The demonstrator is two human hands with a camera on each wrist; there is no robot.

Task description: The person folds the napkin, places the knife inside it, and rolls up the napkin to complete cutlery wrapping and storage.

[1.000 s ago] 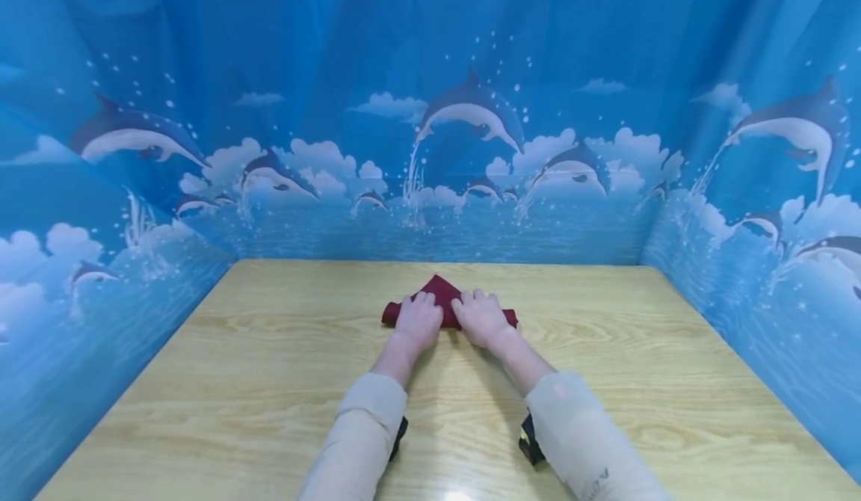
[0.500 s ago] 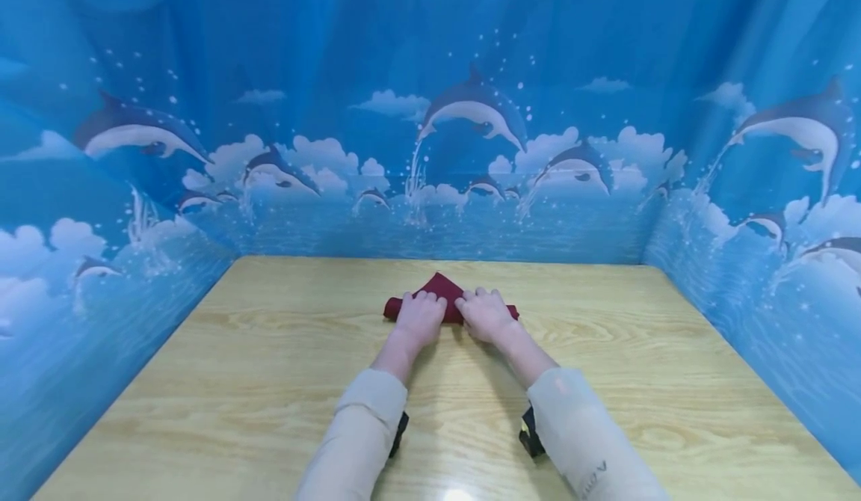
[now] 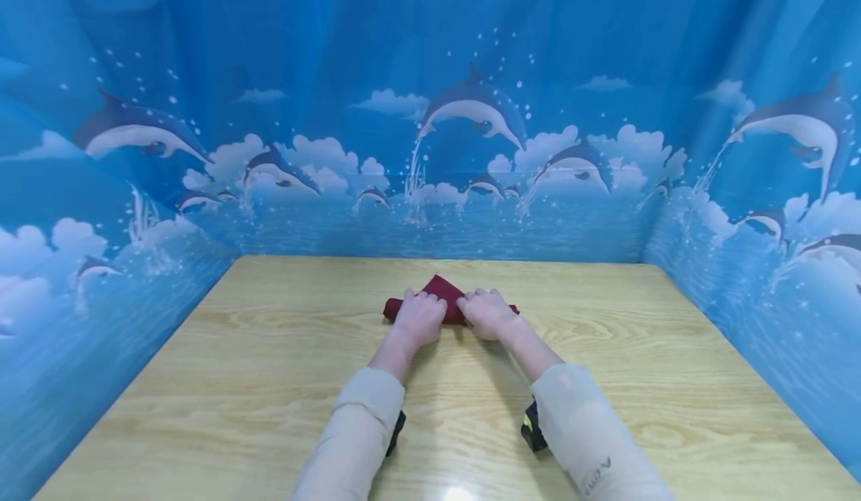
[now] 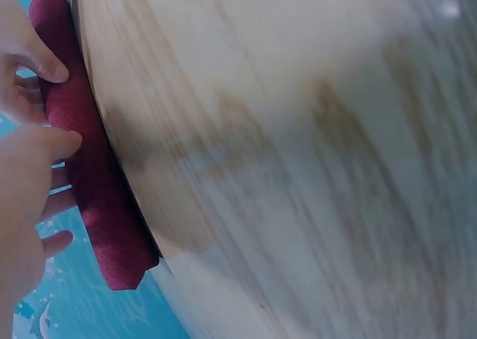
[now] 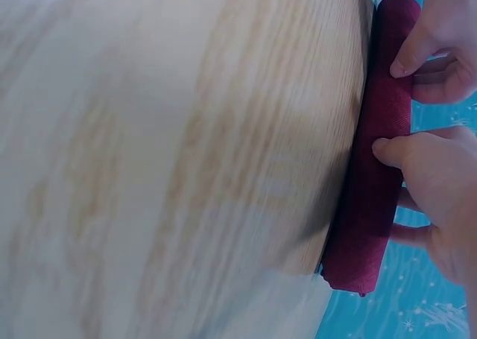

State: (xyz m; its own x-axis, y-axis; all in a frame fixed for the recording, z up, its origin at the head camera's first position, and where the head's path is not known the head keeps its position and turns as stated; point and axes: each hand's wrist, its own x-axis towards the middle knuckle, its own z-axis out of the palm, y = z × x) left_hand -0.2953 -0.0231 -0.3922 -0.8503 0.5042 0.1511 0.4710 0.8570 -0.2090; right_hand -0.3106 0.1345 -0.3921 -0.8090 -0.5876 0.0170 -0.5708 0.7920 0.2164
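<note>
A dark red cloth (image 3: 442, 292), rolled into a tube, lies across the far half of the table, one flat corner pointing away from me. My left hand (image 3: 420, 317) holds the roll left of its middle. To the right of the middle, my right hand (image 3: 487, 314) grips it too. In the left wrist view, the left thumb (image 4: 71, 139) presses the near side of the roll (image 4: 112, 227) while the fingers reach over its far side. The right wrist view has the right thumb (image 5: 384, 149) against the roll (image 5: 365, 227) likewise, fingers partly hidden behind it.
The wood-grain table (image 3: 269, 381) extends around the cloth on all sides. A blue curtain (image 3: 323, 112) printed with dolphins encloses its back, left and right. Dark devices are strapped under both wrists, such as the one at the right sleeve (image 3: 533, 428).
Both hands stay on the rolled cloth. The right hand has shifted slightly to the right, widening the gap between the thumbs a little. The roll itself looks almost the same.
</note>
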